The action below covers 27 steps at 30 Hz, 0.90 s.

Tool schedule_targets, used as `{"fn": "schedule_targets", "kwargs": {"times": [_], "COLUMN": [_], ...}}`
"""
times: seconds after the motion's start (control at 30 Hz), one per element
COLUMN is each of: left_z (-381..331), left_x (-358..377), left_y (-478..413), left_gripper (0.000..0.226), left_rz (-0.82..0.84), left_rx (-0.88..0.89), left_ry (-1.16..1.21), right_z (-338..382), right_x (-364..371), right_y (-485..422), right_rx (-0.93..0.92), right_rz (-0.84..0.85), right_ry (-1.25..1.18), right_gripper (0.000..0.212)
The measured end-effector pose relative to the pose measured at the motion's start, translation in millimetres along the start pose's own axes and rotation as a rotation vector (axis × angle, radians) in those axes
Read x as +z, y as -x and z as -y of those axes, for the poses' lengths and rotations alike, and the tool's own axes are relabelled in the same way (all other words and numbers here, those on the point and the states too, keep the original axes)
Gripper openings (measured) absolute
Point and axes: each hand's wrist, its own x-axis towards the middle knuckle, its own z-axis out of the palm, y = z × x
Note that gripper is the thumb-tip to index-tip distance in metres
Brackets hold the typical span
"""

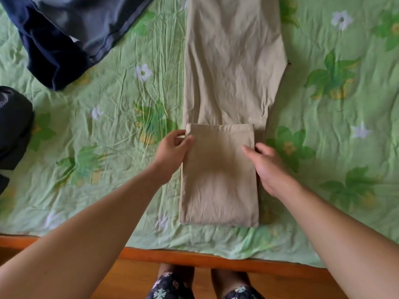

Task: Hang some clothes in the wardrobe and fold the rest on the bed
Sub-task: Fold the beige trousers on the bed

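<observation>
Beige trousers lie lengthwise on the bed, legs stacked, running from the top of the head view down toward me. Their near end is folded back over itself into a flat panel. My left hand pinches the panel's upper left corner between thumb and fingers. My right hand rests along the panel's right edge, fingers curled around the cloth near the upper right corner.
A green floral bedsheet covers the bed. A dark navy garment lies crumpled at the top left, and another dark garment at the left edge. The orange wooden bed frame runs along the near side, my legs below it.
</observation>
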Motion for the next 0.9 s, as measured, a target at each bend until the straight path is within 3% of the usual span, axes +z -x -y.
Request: {"fn": "schedule_targets", "kwargs": {"times": [0.03,0.07,0.23,0.27,0.33,0.43,0.53,0.63,0.73,0.9], "left_z": [-6.6,-10.8,-22.4,-30.6,-63.0,-139.7,-193.8,-163.8,-95.2,-5.8], "left_x": [2.3,4.2,4.0,2.6,-1.0,-7.3,-13.5,-20.5,-31.5,-26.8], "left_y": [-10.0,-17.1,-13.3,-10.7,-18.9,-68.0,-113.9,-116.8,-83.5,-21.6], "left_gripper": [0.007,0.007,0.004,0.004,0.006,0.016,0.017,0.017,0.017,0.019], "left_rz": [-0.021,-0.031,-0.026,-0.016,0.013,0.023,0.046,0.141,0.241,0.282], "left_rx": [0.013,0.015,-0.074,-0.072,-0.007,0.148,0.151,-0.085,-0.24,-0.317], "left_ry": [-0.006,-0.012,0.064,0.079,0.099,0.246,0.314,0.124,0.075,0.124], "right_z": [12.0,18.3,27.8,37.5,73.4,157.1,208.4,168.7,112.2,60.8], "right_x": [2.7,3.4,2.3,2.3,0.3,-5.7,-4.7,-1.0,-7.4,-23.3], "right_y": [-5.3,-12.5,-20.4,-16.5,-20.6,-53.4,-83.5,-87.8,-71.8,-32.4], "right_rx": [-0.029,-0.061,-0.032,-0.048,-0.143,-0.245,-0.134,0.15,0.198,0.302], "right_rz": [-0.014,-0.022,-0.063,-0.057,-0.034,-0.016,0.092,0.154,0.059,0.163], "right_ry": [-0.012,-0.013,0.026,0.017,-0.046,-0.264,-0.277,-0.026,0.071,0.064], "right_gripper": [0.058,0.055,0.007,0.005,0.013,0.007,0.026,0.048,0.062,0.028]}}
